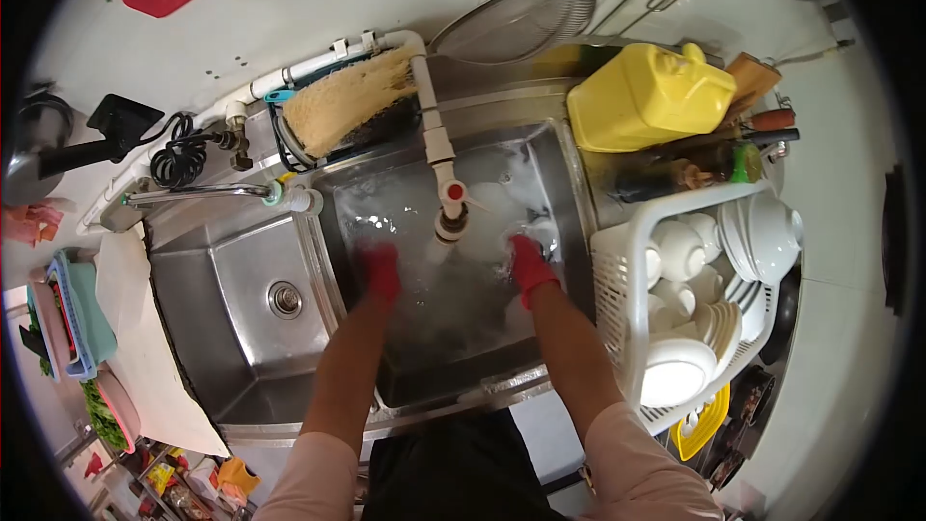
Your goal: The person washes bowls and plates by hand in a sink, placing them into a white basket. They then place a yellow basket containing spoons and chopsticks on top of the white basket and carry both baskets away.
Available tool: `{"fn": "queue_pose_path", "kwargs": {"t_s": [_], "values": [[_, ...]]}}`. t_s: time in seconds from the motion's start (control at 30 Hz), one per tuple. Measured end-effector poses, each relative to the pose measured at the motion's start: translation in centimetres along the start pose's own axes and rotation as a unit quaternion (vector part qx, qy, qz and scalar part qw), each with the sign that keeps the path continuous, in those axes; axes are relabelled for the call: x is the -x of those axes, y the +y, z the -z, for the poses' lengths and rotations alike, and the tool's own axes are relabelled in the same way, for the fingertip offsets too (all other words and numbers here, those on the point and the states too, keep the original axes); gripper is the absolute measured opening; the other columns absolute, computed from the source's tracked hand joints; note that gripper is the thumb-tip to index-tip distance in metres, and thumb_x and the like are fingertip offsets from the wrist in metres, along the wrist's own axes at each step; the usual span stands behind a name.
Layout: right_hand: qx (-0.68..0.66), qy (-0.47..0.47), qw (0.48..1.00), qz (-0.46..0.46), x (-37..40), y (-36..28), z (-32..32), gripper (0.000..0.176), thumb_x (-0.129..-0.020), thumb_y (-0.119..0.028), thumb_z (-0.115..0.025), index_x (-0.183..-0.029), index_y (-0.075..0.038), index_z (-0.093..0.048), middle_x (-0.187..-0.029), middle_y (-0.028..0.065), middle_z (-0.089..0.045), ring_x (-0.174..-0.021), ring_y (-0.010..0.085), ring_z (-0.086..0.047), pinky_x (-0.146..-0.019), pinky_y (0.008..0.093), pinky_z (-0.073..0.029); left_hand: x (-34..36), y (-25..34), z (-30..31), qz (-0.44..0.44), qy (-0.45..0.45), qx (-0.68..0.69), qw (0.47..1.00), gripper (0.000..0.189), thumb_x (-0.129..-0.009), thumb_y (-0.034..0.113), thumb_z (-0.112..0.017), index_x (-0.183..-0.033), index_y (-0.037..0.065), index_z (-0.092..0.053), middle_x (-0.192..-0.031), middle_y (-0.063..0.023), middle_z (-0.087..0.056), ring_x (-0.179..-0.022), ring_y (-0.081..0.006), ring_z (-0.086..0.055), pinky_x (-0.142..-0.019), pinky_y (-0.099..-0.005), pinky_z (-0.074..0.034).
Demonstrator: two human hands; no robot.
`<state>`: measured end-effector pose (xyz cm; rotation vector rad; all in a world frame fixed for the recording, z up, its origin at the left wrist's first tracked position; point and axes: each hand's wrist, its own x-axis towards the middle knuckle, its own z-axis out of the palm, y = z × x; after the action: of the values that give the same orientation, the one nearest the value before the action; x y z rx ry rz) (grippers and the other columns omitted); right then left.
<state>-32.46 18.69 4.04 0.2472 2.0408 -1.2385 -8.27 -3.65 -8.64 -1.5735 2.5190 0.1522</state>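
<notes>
Both hands wear red gloves and reach into the right basin [453,347] of a steel sink, which holds cloudy water. My left hand [380,272] is blurred at the basin's left part, its fingers hidden in the water. On the other side of the white tap [449,198], my right hand [529,265] is partly under water, near something pale and shiny that I cannot make out. Whether either hand holds anything does not show.
A white basket [637,309] of bowls and plates stands right of the sink. Behind it is a yellow jug [641,101]. The left basin [246,285] has a curved metal tap [203,193]. A loofah-like piece [347,101] lies behind the sink.
</notes>
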Motion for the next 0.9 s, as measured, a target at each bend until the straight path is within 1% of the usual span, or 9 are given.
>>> {"fn": "queue_pose_path", "kwargs": {"t_s": [0.13,0.2,0.27,0.33,0.43,0.57,0.73,0.83,0.9], "values": [[0.181,0.004,0.981,0.075,-2.4,-0.6,-1.9,0.037,-0.092,-0.037,-0.055,-0.1,-0.002,-0.066,-0.087,0.015,-0.067,-0.081,0.0321,-0.065,-0.079,0.044,-0.049,-3.3,0.8,6.2,-0.18,-0.216,-0.2,0.939,0.022,-0.089,0.019,-0.061,-0.104,0.01,-0.074,-0.111,-0.0146,-0.071,-0.11,-0.0305,-0.065,-0.092,-0.0478,-0.048],[0.596,-0.01,0.756,0.271,-5.9,1.5,-1.6,0.035,-0.091,-0.034,-0.055,-0.098,-0.001,-0.067,-0.084,0.0172,-0.068,-0.079,0.033,-0.067,-0.076,0.0452,-0.051,-3.2,2.3,9.0,-0.205,-0.253,-0.251,0.912,0.03,-0.094,0.023,-0.054,-0.114,0.01,-0.072,-0.122,-0.013,-0.069,-0.117,-0.0309,-0.062,-0.1,-0.0521,-0.043],[0.66,0.03,0.685,0.306,-7.7,2.5,-2.0,0.028,-0.09,-0.029,-0.056,-0.091,-0.004,-0.068,-0.085,0.0161,-0.069,-0.08,0.0326,-0.069,-0.071,0.0453,-0.052,-3.0,2.0,6.5,-0.199,-0.228,-0.324,0.896,0.037,-0.098,0.027,-0.048,-0.126,0.011,-0.067,-0.134,-0.0107,-0.063,-0.126,-0.031,-0.056,-0.108,-0.0551,-0.035],[0.428,0.122,0.873,0.199,-7.8,2.8,-2.7,0.021,-0.09,-0.022,-0.058,-0.079,-0.009,-0.071,-0.088,0.0117,-0.072,-0.085,0.0311,-0.07,-0.066,0.0441,-0.052,-2.5,0.9,1.6,-0.189,-0.214,-0.362,0.888,0.041,-0.101,0.029,-0.043,-0.135,0.014,-0.061,-0.144,-0.0083,-0.055,-0.134,-0.0306,-0.049,-0.113,-0.0561,-0.029],[0.693,-0.013,0.684,0.227,-7.1,0.3,-2.6,0.027,-0.092,-0.029,-0.057,-0.094,-0.004,-0.068,-0.087,0.0167,-0.07,-0.083,0.0333,-0.07,-0.065,0.0481,-0.054,-1.6,2.3,8.3,-0.202,-0.345,-0.327,0.856,0.045,-0.102,0.029,-0.041,-0.144,0.017,-0.053,-0.153,-0.0065,-0.046,-0.143,-0.0296,-0.04,-0.117,-0.0552,-0.025],[0.665,0.085,0.724,0.161,-2.0,-3.3,-3.5,0.021,-0.091,-0.027,-0.058,-0.096,-0.01,-0.07,-0.087,0.011,-0.071,-0.083,0.0324,-0.07,-0.069,0.0454,-0.053,0.4,2.7,11.9,-0.223,-0.236,-0.337,0.884,0.038,-0.101,0.029,-0.042,-0.132,0.017,-0.061,-0.136,-0.0057,-0.058,-0.127,-0.0288,-0.051,-0.107,-0.0552,-0.032],[0.91,-0.141,0.341,0.188,3.8,-8.4,-2.0,0.028,-0.093,-0.025,-0.057,-0.116,-0.01,-0.064,-0.093,0.0097,-0.072,-0.089,0.0297,-0.07,-0.082,0.0439,-0.053,3.1,2.4,14.0,-0.226,-0.223,-0.228,0.92,0.024,-0.094,0.024,-0.054,-0.109,0.009,-0.066,-0.1,-0.0072,-0.066,-0.092,-0.0256,-0.061,-0.089,-0.0433,-0.044],[0.878,-0.08,0.439,0.176,3.6,-4.1,-1.0,0.027,-0.094,-0.023,-0.057,-0.115,-0.015,-0.072,-0.105,0.0056,-0.073,-0.099,0.0277,-0.07,-0.081,0.0412,-0.053,5.9,2.5,14.2,-0.059,-0.246,0.183,0.95,0.024,-0.086,0.015,-0.059,-0.107,0.004,-0.064,-0.095,-0.0116,-0.067,-0.087,-0.0294,-0.063,-0.082,-0.0425,-0.047],[0.77,0.052,0.613,0.168,1.1,1.5,-0.6,0.028,-0.095,-0.021,-0.054,-0.116,-0.012,-0.07,-0.101,0.0077,-0.074,-0.097,0.0266,-0.071,-0.079,0.0406,-0.055,7.6,3.4,13.8,0.085,-0.233,0.49,0.836,0.027,-0.081,0.007,-0.063,-0.107,0.0,-0.062,-0.095,-0.0151,-0.066,-0.087,-0.0327,-0.064,-0.079,-0.043,-0.049]]}}
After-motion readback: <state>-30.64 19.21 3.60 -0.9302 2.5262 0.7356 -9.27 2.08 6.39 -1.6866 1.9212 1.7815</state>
